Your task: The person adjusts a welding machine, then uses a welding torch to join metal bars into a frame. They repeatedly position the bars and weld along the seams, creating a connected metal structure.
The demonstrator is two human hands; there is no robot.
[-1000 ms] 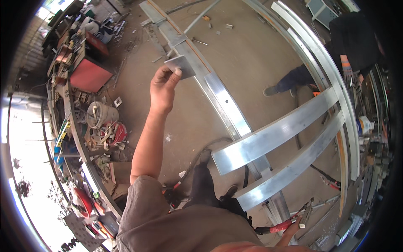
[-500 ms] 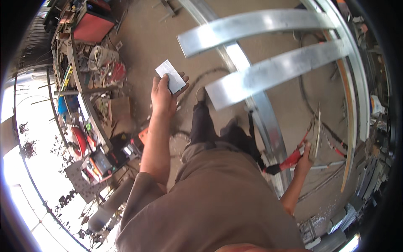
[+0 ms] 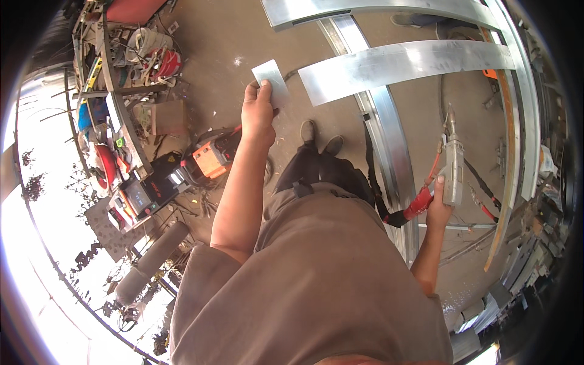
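My left hand (image 3: 258, 114) is closed on a small rectangular sheet-metal plate (image 3: 272, 74), thumb on its upper face and fingers beneath. On the right, my right hand (image 3: 437, 205) grips a silver-grey welding gun (image 3: 452, 173) by its rear part; a narrow nozzle points away from me. A red sleeve (image 3: 418, 203) and a black hose trail from the gun near that hand. Between the hands lies a shiny metal frame: a long rail (image 3: 389, 140) and a curved crosspiece (image 3: 401, 70) whose cut end is nearest the plate. The plate is apart from the frame.
A cluttered rack (image 3: 115, 121) with a white bucket (image 3: 148, 45) runs along the left. Beside it stands a black and orange machine (image 3: 213, 159). Cables and red-handled leads (image 3: 483, 204) lie on the floor at right. Another person's shoe (image 3: 406, 20) shows beyond the frame.
My left hand has moved a little right and farther away with the plate, which has turned. The welding gun has swung from edge-on to showing its broad side. The whole view has shifted.
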